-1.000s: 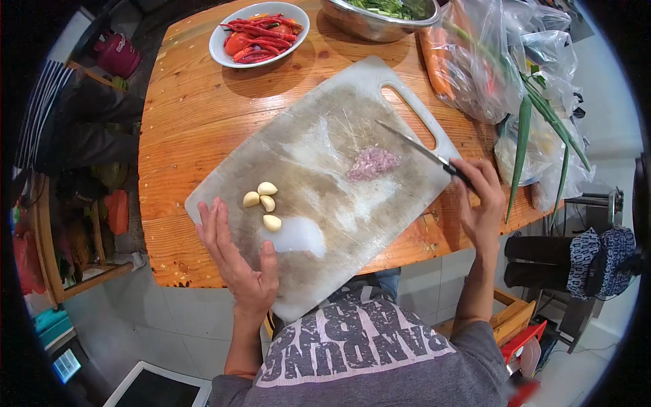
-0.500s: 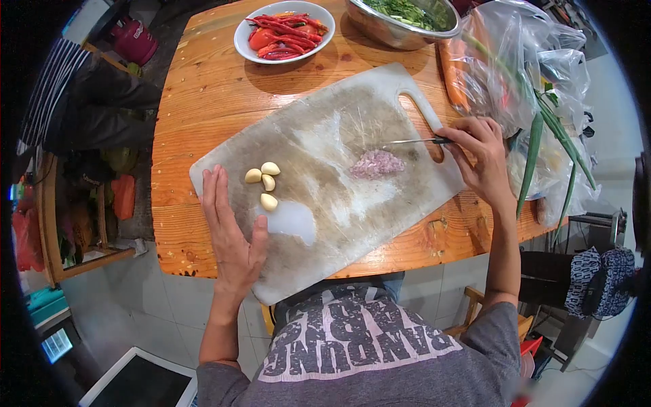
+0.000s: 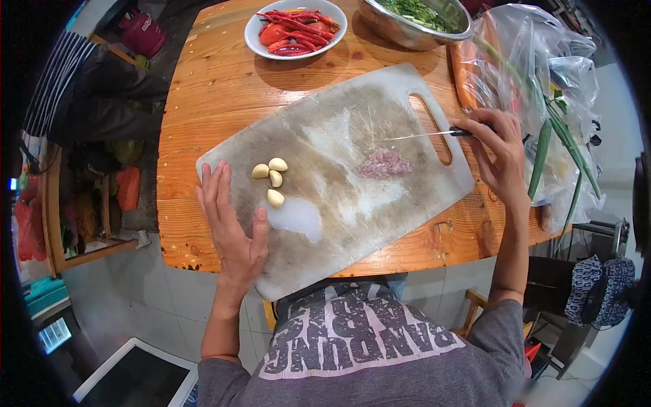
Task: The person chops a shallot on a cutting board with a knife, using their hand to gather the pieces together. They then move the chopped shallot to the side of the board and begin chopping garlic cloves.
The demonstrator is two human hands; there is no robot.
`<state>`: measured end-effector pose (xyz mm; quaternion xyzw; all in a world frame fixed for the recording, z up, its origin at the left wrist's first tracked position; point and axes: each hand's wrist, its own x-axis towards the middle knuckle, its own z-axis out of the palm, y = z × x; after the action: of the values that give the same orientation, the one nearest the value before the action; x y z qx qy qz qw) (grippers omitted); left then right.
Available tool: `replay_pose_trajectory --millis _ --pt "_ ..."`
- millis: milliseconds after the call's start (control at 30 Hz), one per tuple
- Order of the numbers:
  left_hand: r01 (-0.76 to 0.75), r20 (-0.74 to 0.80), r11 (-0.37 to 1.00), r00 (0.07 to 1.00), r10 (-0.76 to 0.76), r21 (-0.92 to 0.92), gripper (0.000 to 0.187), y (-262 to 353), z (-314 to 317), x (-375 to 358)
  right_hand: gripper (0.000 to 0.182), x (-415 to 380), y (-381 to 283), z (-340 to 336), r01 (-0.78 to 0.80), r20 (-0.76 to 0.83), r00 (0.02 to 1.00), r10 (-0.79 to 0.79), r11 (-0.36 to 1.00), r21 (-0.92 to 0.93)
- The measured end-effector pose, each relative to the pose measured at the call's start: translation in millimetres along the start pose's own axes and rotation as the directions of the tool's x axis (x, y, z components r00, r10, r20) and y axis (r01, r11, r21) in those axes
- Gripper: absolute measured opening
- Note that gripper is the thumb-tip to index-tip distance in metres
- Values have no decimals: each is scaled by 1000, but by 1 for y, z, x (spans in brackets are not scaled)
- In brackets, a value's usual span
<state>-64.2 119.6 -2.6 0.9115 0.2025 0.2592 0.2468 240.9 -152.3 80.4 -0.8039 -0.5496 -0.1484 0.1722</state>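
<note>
Gripping the knife [image 3: 458, 131], right hand [image 3: 502, 150] has purple mince [image 3: 385, 165] at 9 o'clock; left hand [image 3: 237, 237] kinda uncurled, garlic cloves [image 3: 275, 178] at 1.

Bright light covers the cutting board [image 3: 312, 142]; soft shadow lies below the white bowl [image 3: 251, 35], the plastic bag [image 3: 522, 41] glints, fisheye distortion bends the dark edges

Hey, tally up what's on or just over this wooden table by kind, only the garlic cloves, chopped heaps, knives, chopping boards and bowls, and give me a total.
Garlic cloves: 4
Pink chopped heap: 1
Knife: 1
Chopping board: 1
Bowls, white and metal: 2
Total: 9
</note>
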Motion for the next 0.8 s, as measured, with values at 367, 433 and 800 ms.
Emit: replay_pose_trajectory --millis 367,433,800 --pt "-267 77 962 962 263 55 65 32 7 59 35 -68 -132 29 -359 -37 907 419 817 451" --pt "-302 123 951 948 293 64 66 35 11 64 33 -72 -140 36 -405 0 893 450 804 435" --pt "-406 330 912 870 366 61 70 46 24 73 33 -73 -135 31 -492 51 847 529 746 449"
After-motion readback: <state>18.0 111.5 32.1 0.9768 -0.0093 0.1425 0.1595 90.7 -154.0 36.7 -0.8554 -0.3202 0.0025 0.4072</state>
